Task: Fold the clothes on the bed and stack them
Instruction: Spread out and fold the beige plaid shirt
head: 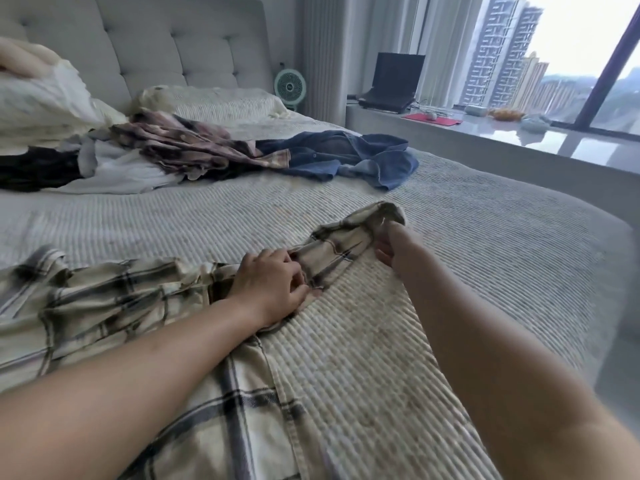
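With the left hand (273, 287) pinning the plaid shirt (114, 306) and the right hand (393, 249) grasping its sleeve (346, 240), draw the sleeve taut before folding it inward.

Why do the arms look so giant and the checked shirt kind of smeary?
In the head view the wide-angle lens stretches whatever is close to the edges, so both forearms balloon; the cream and black checked shirt is smeared by motion blur on the left; daylight from the big window washes the sky white and puts glare on the glossy grey sill.
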